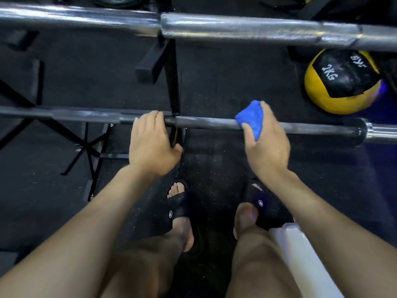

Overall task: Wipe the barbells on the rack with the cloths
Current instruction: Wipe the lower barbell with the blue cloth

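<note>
Largest in my view is the upper barbell [236, 29], a thick silver bar running across the rack [171, 82] well beyond both my hands; neither hand touches it, and I judge it not yet wiped, though the pictures cannot prove that. Nearer is the lower barbell [204, 123], the darker, thinner bar passing under both hands. Its shaft between my hands shows pale, chalky streaks, so I reckon this stretch is only partly cleaned. Its collar and sleeve lie well out to the right of my right hand, and I judge those uncovered as well.

A yellow and black medicine ball [341, 80] sits on the floor beyond my right hand.

My left hand [152, 143] rests on the lower bar just beside the rack upright, fingers curled over the shaft and thumb underneath, steadying it. My right hand [266, 143] grips the blue cloth [251, 119], bunched and wrapped round the bar, thumb at its near side and fingers over its far side.

I would call the task early to midway: one bar in hand, one waiting.
</note>
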